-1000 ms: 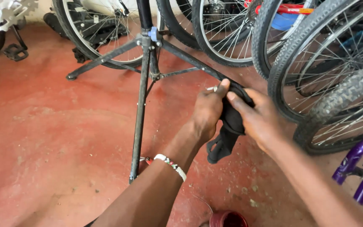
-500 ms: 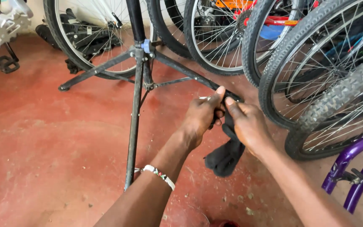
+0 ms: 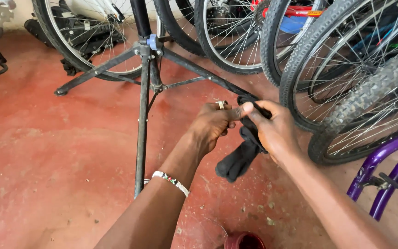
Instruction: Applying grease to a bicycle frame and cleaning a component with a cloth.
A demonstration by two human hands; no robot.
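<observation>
Fingers of both hands pinch one black cloth beside the repair stand leg.

Two hands: left hand [image 3: 215, 123] with a ring and beaded wristband, right hand [image 3: 272, 131] closed on the black cloth [image 3: 240, 154]. One repair stand [image 3: 143, 92], three legs visible; several bicycle wheels [image 3: 236, 37] behind. Since half a second ago, the hands sit lower and nearer. Cloth's long axis runs diagonal, loose end hanging down-left toward the floor [image 3: 47, 175].
</observation>
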